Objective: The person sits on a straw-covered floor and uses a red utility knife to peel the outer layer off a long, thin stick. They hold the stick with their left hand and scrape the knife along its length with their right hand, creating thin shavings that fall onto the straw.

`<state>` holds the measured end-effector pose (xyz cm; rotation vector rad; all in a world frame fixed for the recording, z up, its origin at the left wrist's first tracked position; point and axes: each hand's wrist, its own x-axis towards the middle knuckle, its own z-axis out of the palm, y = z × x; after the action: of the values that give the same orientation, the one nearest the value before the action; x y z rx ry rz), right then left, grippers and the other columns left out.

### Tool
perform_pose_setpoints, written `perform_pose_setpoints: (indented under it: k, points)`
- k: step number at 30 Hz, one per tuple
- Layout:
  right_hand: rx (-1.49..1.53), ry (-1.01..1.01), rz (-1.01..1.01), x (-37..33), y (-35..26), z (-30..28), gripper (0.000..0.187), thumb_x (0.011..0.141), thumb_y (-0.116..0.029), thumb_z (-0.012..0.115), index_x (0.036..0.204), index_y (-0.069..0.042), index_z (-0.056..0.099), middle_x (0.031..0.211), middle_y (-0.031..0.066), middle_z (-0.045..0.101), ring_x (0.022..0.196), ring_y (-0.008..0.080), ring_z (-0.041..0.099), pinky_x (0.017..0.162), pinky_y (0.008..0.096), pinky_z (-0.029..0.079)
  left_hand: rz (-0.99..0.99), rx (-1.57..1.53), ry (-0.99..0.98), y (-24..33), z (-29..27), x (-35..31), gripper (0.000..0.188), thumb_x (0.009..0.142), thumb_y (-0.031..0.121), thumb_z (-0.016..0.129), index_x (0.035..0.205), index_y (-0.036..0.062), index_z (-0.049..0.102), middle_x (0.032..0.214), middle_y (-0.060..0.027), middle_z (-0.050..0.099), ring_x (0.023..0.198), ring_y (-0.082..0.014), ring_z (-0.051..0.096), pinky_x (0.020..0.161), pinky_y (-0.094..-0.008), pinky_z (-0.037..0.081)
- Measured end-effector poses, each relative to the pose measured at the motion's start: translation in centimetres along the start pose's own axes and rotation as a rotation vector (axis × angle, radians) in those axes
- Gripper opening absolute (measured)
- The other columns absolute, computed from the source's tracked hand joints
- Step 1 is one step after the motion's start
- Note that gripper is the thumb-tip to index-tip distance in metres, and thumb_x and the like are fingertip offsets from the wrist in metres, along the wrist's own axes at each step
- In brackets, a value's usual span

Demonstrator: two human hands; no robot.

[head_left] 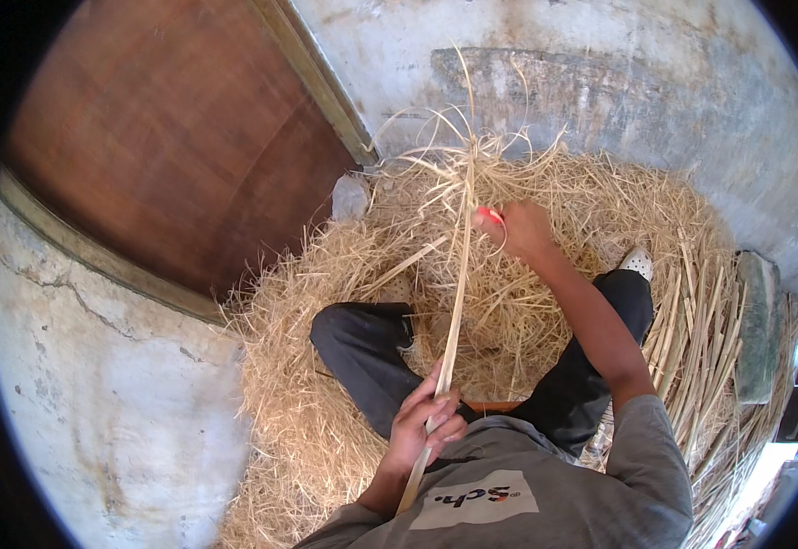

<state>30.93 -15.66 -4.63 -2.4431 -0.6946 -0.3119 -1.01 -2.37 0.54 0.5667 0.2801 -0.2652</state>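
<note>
With the left hand (428,416), clasped the lower part of a pale strip (458,320) between the knees (344,331); with the right hand (522,229), gripped a small red object (489,216) beside it. Looked frayed into slivers (458,163) at the far end, unsplit lower down: probably part-done.

our left hand (425,425), six o'clock, round a flat tan strip (460,293), our right hand (523,229), two o'clock, holding a red object (488,215)

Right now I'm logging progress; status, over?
Left hand gripping pale strip. Right hand near its frayed end, holding a red object. Straw heaped around both legs.
</note>
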Motion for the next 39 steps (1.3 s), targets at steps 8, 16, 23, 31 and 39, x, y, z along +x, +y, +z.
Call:
perform_pose_setpoints:
  k: [8, 16, 23, 31, 39]
  points:
    - [-0.030, 0.017, 0.251, 2.7, 1.8, -0.9, 0.083, 0.084, -0.076, 0.039, 0.064, 0.000, 0.066, 0.055, 0.0175, 0.058, 0.057, 0.0343, 0.063, 0.056, 0.0445, 0.049, -0.037, 0.003, 0.030, -0.1, -0.2, 0.0, 0.058, 0.097, 0.006, 0.041, 0.151, 0.0203, 0.025, 0.071, -0.0005, 0.037, 0.043, -0.0059, 0.028, 0.053, -0.0217, 0.030]
    - [0.164, -0.047, 0.052, -1.0, -1.3, -2.1, 0.075, 0.084, -0.074, 0.045, 0.063, -0.004, 0.063, 0.053, 0.0163, 0.056, 0.051, 0.0347, 0.058, 0.053, 0.0469, 0.047, 0.092, -0.083, -0.001, 1.0, -2.0, 1.0, 0.058, 0.094, 0.011, 0.042, 0.150, 0.0190, 0.026, 0.068, -0.0009, 0.041, 0.038, -0.0058, 0.033, 0.053, -0.0252, 0.037]
    - [0.018, -0.128, -0.333, -6.4, -6.2, -0.8, 0.065, 0.073, -0.075, 0.059, 0.062, -0.011, 0.064, 0.054, 0.0086, 0.057, 0.050, 0.0283, 0.060, 0.050, 0.0417, 0.047, 0.077, -0.164, -0.133, 1.4, -1.8, 1.3, 0.055, 0.096, 0.014, 0.040, 0.149, 0.0199, 0.025, 0.072, -0.0017, 0.043, 0.039, -0.0062, 0.035, 0.057, -0.0274, 0.040]
    - [-0.020, -0.123, -0.278, -5.8, -5.7, -1.4, 0.064, 0.075, -0.073, 0.059, 0.063, -0.010, 0.064, 0.054, 0.0092, 0.059, 0.049, 0.0279, 0.060, 0.049, 0.0403, 0.047, 0.058, -0.174, -0.151, 1.0, -1.9, 1.4, 0.042, 0.099, 0.013, 0.035, 0.141, 0.0184, 0.036, 0.072, -0.0019, 0.042, 0.039, -0.0073, 0.035, 0.058, -0.0275, 0.036]
    - [0.047, -0.083, -0.146, -4.3, -3.3, -1.1, 0.066, 0.075, -0.075, 0.057, 0.063, -0.011, 0.063, 0.051, 0.0103, 0.056, 0.047, 0.0286, 0.058, 0.048, 0.0399, 0.046, 0.003, -0.174, -0.171, 0.7, -1.8, 0.8, 0.041, 0.099, 0.012, 0.035, 0.139, 0.0179, 0.038, 0.072, -0.0020, 0.043, 0.039, -0.0066, 0.036, 0.058, -0.0276, 0.037]
